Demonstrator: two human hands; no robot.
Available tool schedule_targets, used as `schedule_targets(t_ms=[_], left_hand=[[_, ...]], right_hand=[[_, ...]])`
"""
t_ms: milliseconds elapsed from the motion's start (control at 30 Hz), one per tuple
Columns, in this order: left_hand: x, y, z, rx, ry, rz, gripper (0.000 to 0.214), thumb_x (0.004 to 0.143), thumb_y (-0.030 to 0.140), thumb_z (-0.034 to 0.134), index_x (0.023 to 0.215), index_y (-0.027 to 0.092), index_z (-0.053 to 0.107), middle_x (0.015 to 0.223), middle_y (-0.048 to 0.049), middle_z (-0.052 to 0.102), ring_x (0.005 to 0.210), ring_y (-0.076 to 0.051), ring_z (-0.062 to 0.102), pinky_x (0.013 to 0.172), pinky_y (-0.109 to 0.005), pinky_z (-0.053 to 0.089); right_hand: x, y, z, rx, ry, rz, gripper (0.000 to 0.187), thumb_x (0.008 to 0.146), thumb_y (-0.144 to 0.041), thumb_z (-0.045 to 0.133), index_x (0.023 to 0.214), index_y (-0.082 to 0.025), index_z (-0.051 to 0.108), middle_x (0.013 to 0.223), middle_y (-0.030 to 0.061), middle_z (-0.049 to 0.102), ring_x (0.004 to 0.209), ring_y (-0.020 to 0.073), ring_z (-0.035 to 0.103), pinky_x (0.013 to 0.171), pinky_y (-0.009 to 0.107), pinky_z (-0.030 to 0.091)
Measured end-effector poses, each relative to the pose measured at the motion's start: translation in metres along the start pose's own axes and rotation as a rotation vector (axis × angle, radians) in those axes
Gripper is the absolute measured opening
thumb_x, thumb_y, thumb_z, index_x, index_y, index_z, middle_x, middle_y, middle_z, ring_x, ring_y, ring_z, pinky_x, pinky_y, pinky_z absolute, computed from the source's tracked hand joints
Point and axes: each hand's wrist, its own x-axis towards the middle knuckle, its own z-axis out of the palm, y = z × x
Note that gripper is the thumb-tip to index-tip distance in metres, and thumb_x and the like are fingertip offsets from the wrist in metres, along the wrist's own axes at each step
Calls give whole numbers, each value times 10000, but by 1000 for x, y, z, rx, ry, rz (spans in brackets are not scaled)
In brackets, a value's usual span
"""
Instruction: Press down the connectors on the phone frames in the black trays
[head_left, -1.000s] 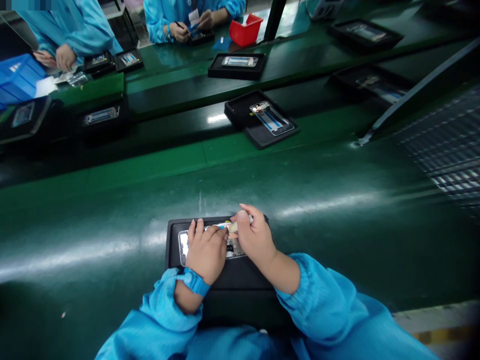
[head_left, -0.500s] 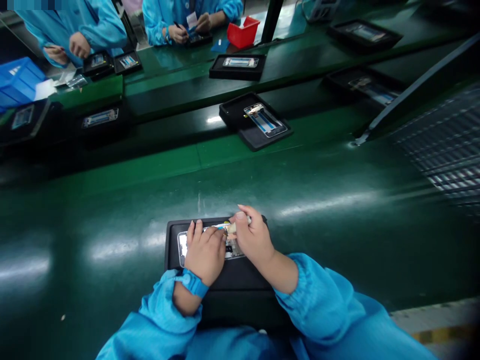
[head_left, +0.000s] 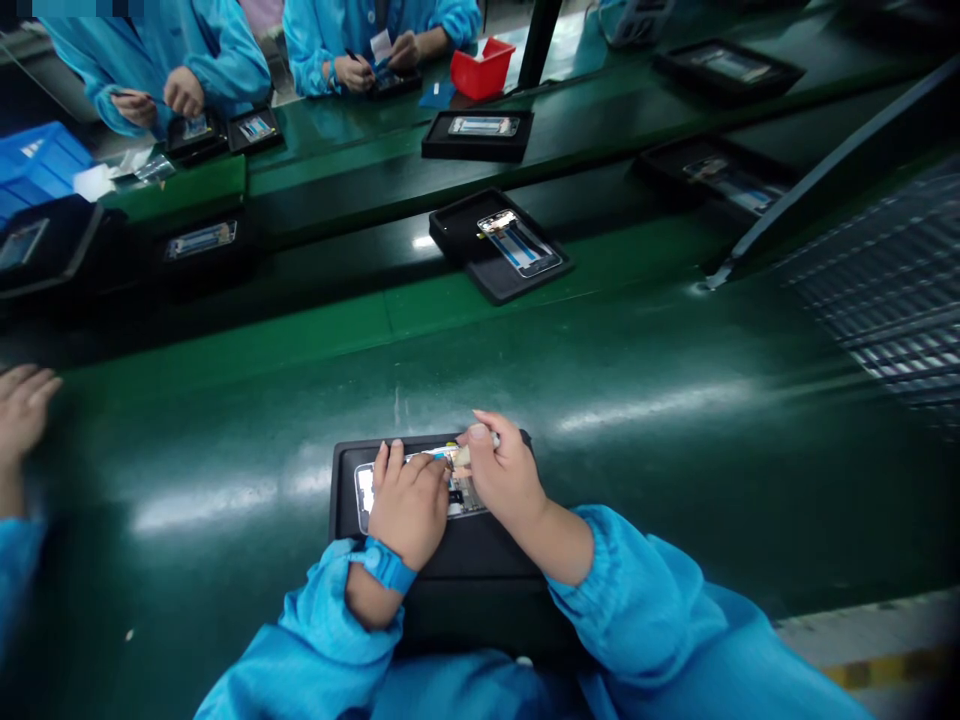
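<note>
A phone with its inner parts exposed point(head_left: 365, 490) lies in a black foam tray point(head_left: 480, 553) directly in front of me. My left hand point(head_left: 409, 507) rests palm-down over the phone's middle, its fingers stretched out and the fingertips at the far side. On the phone's right end, my right hand point(head_left: 508, 480) grips a pale, pen-like tool point(head_left: 463, 456). The tool's tip meets the exposed parts close to my left fingers; what exactly it touches is too small to tell. A blue band point(head_left: 388, 566) circles my left wrist.
Beyond the green bench point(head_left: 660, 470), black trays with opened phones point(head_left: 521, 245) sit on the line. Two people in blue work across from me, near a red bin point(head_left: 482, 70) and a blue bin point(head_left: 41, 165). At the left edge is another person's hand point(head_left: 22, 410).
Another person's hand and blue sleeve have come in at the left edge. The tray with a phone beyond me has shifted slightly left. My hands stay almost in place.
</note>
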Motion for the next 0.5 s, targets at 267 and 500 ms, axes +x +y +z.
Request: schedule_targets(t_ms=[267, 500], left_hand=[[0, 1, -1, 15, -2, -1, 206, 808, 224, 478, 930, 235, 644, 919, 2, 645, 1072, -307, 463, 987, -497, 260], [1, 1, 0, 22, -13, -13, 209, 812, 231, 473, 929, 237, 645, 920, 3, 646, 1080, -310, 459, 990, -498, 256]], right_hand=[[1, -2, -1, -18, -6, 2, 314, 818, -439, 398, 988, -197, 505, 848, 78, 652, 786, 205, 619, 659, 360, 496], [2, -3, -2, -6, -12, 15, 308, 816, -436, 405, 977, -194, 508, 765, 56, 660, 704, 187, 628, 648, 343, 498]])
